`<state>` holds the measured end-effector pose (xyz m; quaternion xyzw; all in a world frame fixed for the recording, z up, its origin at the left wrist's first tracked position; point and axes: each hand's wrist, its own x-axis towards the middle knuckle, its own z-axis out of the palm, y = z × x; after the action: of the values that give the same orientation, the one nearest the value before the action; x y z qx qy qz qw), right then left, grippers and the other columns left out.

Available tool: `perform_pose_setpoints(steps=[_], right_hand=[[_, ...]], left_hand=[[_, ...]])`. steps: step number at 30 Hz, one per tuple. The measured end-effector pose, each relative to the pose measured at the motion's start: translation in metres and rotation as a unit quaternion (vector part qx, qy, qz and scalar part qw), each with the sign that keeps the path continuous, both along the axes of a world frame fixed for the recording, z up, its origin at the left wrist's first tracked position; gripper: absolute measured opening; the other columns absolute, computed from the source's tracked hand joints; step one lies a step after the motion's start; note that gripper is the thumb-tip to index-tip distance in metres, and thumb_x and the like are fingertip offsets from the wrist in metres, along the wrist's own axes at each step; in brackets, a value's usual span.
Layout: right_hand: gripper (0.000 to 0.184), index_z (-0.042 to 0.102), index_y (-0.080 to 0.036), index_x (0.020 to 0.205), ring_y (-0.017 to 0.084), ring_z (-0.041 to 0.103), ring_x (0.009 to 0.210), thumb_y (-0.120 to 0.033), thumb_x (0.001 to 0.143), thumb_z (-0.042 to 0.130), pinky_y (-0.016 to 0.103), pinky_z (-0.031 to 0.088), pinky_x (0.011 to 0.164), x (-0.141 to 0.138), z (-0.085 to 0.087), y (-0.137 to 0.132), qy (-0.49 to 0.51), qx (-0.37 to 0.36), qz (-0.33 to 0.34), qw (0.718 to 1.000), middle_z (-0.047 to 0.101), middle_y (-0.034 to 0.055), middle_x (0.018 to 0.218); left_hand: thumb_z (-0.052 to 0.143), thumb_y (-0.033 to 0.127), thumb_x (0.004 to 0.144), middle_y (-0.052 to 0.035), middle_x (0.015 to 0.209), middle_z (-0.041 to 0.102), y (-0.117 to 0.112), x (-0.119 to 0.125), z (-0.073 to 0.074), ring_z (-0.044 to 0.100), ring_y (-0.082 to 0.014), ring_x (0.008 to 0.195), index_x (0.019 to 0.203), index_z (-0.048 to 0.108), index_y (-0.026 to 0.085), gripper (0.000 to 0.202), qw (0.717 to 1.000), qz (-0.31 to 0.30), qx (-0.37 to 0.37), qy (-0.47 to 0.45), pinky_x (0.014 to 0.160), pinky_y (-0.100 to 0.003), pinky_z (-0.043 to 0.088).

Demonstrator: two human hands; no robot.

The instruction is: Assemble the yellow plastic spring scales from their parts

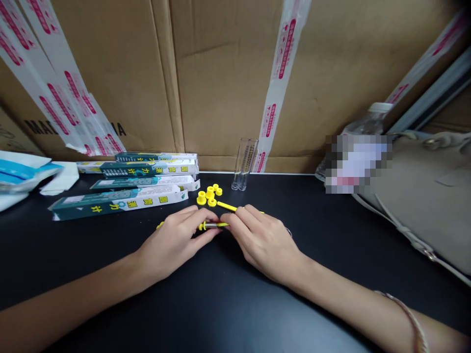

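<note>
Both my hands rest on a black table (228,304) and meet at a thin yellow rod with a metal middle part (211,225). My left hand (174,242) pinches its left end, where a small yellow ring sits on it. My right hand (263,240) pinches its right end. Just behind my fingers lies a second yellow stick (227,206). Several loose yellow caps (208,195) sit a little farther back. A clear plastic tube (244,164) stands upright behind them.
Several long green-and-white boxes (125,196) lie at the left, with white and blue packets (25,176) at the far left edge. Taped cardboard boxes (221,78) form a wall at the back. A beige bag (423,196) and a water bottle (368,120) are at the right.
</note>
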<state>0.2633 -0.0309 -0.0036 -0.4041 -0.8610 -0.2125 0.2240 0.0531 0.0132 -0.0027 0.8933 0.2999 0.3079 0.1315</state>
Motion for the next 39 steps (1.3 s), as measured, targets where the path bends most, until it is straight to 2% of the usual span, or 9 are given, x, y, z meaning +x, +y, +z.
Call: perform_pose_setpoints(steps=[3, 6, 10, 17, 22, 26, 32, 36, 39], right_hand=[[0.025, 0.064, -0.013, 0.095, 0.019, 0.051, 0.068, -0.008, 0.100, 0.040, 0.032, 0.040, 0.060, 0.0004, -0.0001, -0.0012, 0.007, 0.007, -0.003, 1.000, 0.060, 0.0051, 0.077], [0.024, 0.065, -0.013, 0.098, 0.019, 0.051, 0.069, -0.010, 0.101, 0.041, 0.031, 0.040, 0.059, 0.0004, -0.0002, -0.0027, 0.018, 0.005, -0.004, 1.000, 0.060, 0.0047, 0.078], [0.022, 0.064, -0.013, 0.098, 0.019, 0.052, 0.069, -0.015, 0.103, 0.043, 0.030, 0.037, 0.056, 0.0002, -0.0006, -0.0040, 0.033, -0.012, -0.010, 0.999, 0.060, 0.0049, 0.079], [0.023, 0.064, -0.013, 0.104, 0.019, 0.052, 0.073, -0.014, 0.103, 0.042, 0.031, 0.042, 0.062, 0.0020, -0.0009, -0.0035, 0.036, -0.023, 0.008, 0.999, 0.065, 0.0053, 0.081], [0.026, 0.068, -0.016, 0.098, 0.019, 0.049, 0.070, -0.012, 0.102, 0.042, 0.030, 0.039, 0.057, 0.0038, 0.0007, -0.0053, 0.029, -0.004, 0.002, 1.000, 0.062, 0.0048, 0.077], [0.033, 0.071, -0.016, 0.098, 0.017, 0.047, 0.067, -0.010, 0.102, 0.039, 0.028, 0.040, 0.058, 0.0057, 0.0036, -0.0067, 0.043, 0.021, 0.040, 0.998, 0.063, 0.0044, 0.075], [0.031, 0.074, -0.017, 0.095, 0.017, 0.045, 0.066, -0.008, 0.099, 0.045, 0.028, 0.039, 0.056, 0.0060, 0.0057, -0.0064, 0.029, 0.046, 0.047, 0.997, 0.066, 0.0058, 0.077], [0.035, 0.074, -0.017, 0.095, 0.019, 0.045, 0.069, -0.005, 0.098, 0.041, 0.029, 0.038, 0.056, 0.0049, 0.0060, -0.0069, 0.032, 0.014, 0.049, 0.998, 0.064, 0.0067, 0.077], [0.032, 0.073, -0.017, 0.094, 0.020, 0.044, 0.070, -0.005, 0.094, 0.043, 0.030, 0.035, 0.055, 0.0055, 0.0058, -0.0085, 0.043, -0.022, 0.048, 0.998, 0.060, 0.0058, 0.074]], left_hand=[[0.063, 0.025, 0.096, 0.0003, 0.091, 0.070, -0.0005, 0.0001, 0.0004, 0.066, -0.0130, 0.077, 0.106, 0.068, 0.019, 0.013, 1.000, -0.008, 0.025, -0.003, 0.076, -0.024, 0.052], [0.060, 0.026, 0.097, 0.0009, 0.085, 0.069, -0.0011, 0.0009, 0.0014, 0.064, -0.0127, 0.072, 0.103, 0.069, 0.019, 0.013, 0.999, -0.006, 0.046, 0.002, 0.073, -0.024, 0.052], [0.063, 0.025, 0.096, 0.0011, 0.085, 0.065, -0.0023, 0.0008, 0.0012, 0.063, -0.0133, 0.076, 0.094, 0.066, 0.019, 0.008, 0.999, 0.004, 0.031, 0.012, 0.074, -0.024, 0.050], [0.064, 0.023, 0.094, 0.0013, 0.082, 0.061, -0.0051, -0.0010, 0.0004, 0.060, -0.0135, 0.074, 0.096, 0.064, 0.018, 0.005, 0.999, -0.011, 0.022, 0.021, 0.069, -0.025, 0.046], [0.058, 0.021, 0.097, 0.0009, 0.080, 0.063, -0.0049, -0.0005, 0.0015, 0.060, -0.0147, 0.077, 0.095, 0.066, 0.019, 0.008, 0.999, -0.035, 0.019, 0.028, 0.069, -0.025, 0.047], [0.057, 0.022, 0.098, -0.0002, 0.081, 0.065, -0.0048, -0.0021, 0.0014, 0.061, -0.0146, 0.075, 0.095, 0.067, 0.018, 0.011, 0.998, -0.059, 0.021, 0.023, 0.069, -0.025, 0.048], [0.059, 0.017, 0.095, -0.0005, 0.080, 0.064, -0.0040, -0.0034, 0.0027, 0.060, -0.0148, 0.076, 0.093, 0.067, 0.017, 0.008, 0.995, -0.082, 0.005, 0.048, 0.068, -0.024, 0.047], [0.060, 0.016, 0.094, 0.0003, 0.076, 0.062, -0.0038, -0.0029, 0.0031, 0.059, -0.0142, 0.074, 0.088, 0.067, 0.017, 0.009, 0.995, -0.090, -0.001, 0.041, 0.066, -0.023, 0.045], [0.060, 0.018, 0.095, 0.0000, 0.079, 0.062, -0.0034, -0.0036, 0.0023, 0.059, -0.0141, 0.075, 0.092, 0.067, 0.018, 0.008, 0.995, -0.094, -0.010, 0.045, 0.067, -0.023, 0.045]])
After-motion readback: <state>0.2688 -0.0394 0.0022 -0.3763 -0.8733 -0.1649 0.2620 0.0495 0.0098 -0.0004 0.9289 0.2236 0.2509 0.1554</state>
